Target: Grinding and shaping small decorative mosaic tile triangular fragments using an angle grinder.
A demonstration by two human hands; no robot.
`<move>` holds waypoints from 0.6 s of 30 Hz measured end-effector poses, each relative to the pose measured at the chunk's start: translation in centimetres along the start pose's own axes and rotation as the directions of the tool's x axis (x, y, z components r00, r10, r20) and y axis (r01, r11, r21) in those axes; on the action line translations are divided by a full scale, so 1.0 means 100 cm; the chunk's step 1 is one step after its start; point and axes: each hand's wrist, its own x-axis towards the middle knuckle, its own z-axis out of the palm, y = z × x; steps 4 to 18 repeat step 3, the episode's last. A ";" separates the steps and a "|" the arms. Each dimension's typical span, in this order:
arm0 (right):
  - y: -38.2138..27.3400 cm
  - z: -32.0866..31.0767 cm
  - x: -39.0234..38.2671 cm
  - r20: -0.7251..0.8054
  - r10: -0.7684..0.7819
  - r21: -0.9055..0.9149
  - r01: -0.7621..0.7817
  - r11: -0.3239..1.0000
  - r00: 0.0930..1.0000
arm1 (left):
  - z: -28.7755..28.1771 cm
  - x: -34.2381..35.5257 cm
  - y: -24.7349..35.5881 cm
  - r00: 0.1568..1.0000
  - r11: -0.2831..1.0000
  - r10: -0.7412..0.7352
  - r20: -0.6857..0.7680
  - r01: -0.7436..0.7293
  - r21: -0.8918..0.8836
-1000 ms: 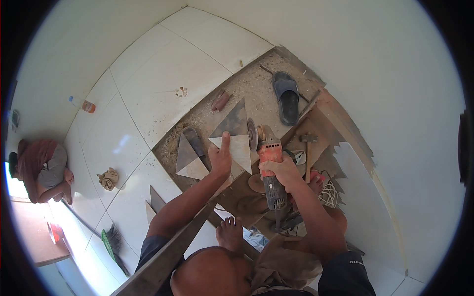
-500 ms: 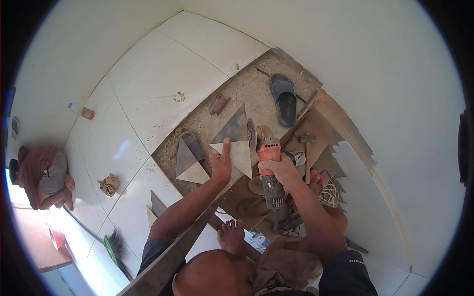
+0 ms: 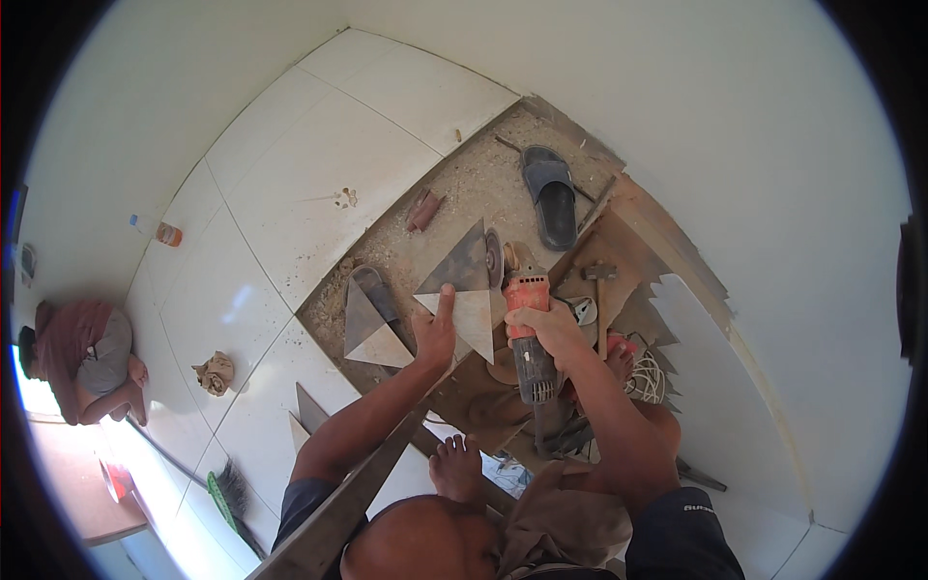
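Note:
My right hand (image 3: 541, 329) is wrapped round the body of a red and black angle grinder (image 3: 527, 290). The grinder's round disc (image 3: 494, 259) stands upright along the right edge of a cut tile piece (image 3: 456, 266), dark on its upper part and whitish below. I cannot tell whether the disc touches the tile. With the thumb lying on top, my left hand (image 3: 435, 333) grips this tile piece from its near side; the other fingers are hidden beneath. Left of that hand, another triangular two-toned tile piece (image 3: 367, 324) leans over a dark slipper (image 3: 377, 290).
A second slipper (image 3: 551, 198) and a reddish broken lump (image 3: 423, 210) lie on the rough bare patch. A hammer (image 3: 600, 290) and coiled white cable (image 3: 646, 377) are right of the grinder. Far left, another person (image 3: 92, 358) crouches near a bottle (image 3: 168, 234) and crumpled bag (image 3: 214, 373).
The view has shifted slightly. Both hands keep their grip on the tile piece and the angle grinder, whose disc stays beside the tile's edge.

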 end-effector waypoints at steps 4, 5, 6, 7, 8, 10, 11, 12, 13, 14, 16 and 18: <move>0.004 -0.002 0.005 -0.002 -0.008 0.013 0.008 1.000 1.000 | 0.000 -0.002 0.000 0.999 0.999 -0.035 0.033 0.035 0.000; 0.004 -0.002 0.005 -0.002 -0.008 0.013 0.008 1.000 1.000 | 0.000 -0.002 0.000 0.999 0.999 -0.035 0.033 0.035 0.000; 0.004 -0.002 0.005 -0.002 -0.008 0.013 0.008 1.000 1.000 | 0.000 -0.002 0.000 0.999 0.999 -0.035 0.033 0.035 0.000; 0.004 -0.002 0.005 -0.002 -0.008 0.013 0.008 1.000 1.000 | 0.000 -0.002 0.000 0.999 0.999 -0.035 0.033 0.035 0.000; 0.004 -0.002 0.005 -0.002 -0.008 0.013 0.008 1.000 1.000 | 0.000 -0.002 0.000 0.999 0.999 -0.035 0.033 0.035 0.000; 0.004 -0.002 0.005 -0.002 -0.008 0.013 0.008 1.000 1.000 | 0.000 -0.002 0.000 0.999 0.999 -0.035 0.033 0.035 0.000; 0.004 -0.002 0.005 -0.002 -0.008 0.013 0.008 1.000 1.000 | 0.000 -0.002 0.000 0.999 0.999 -0.035 0.033 0.035 0.000; 0.004 -0.002 0.005 -0.002 -0.008 0.013 0.008 1.000 1.000 | 0.000 -0.002 0.000 0.999 0.999 -0.035 0.033 0.035 0.000; 0.004 -0.002 0.005 -0.002 -0.008 0.013 0.008 1.000 1.000 | 0.000 -0.002 0.000 0.999 0.999 -0.035 0.033 0.035 0.000; 0.004 -0.002 0.005 -0.002 -0.008 0.013 0.008 1.000 1.000 | 0.000 -0.002 0.000 0.999 0.999 -0.035 0.033 0.035 0.000; 0.004 -0.002 0.005 -0.002 -0.008 0.013 0.008 1.000 1.000 | 0.000 -0.002 0.000 0.999 0.999 -0.035 0.033 0.035 0.000; 0.004 -0.002 0.005 -0.002 -0.008 0.013 0.008 1.000 1.000 | 0.000 -0.002 0.000 0.999 0.999 -0.035 0.033 0.035 0.000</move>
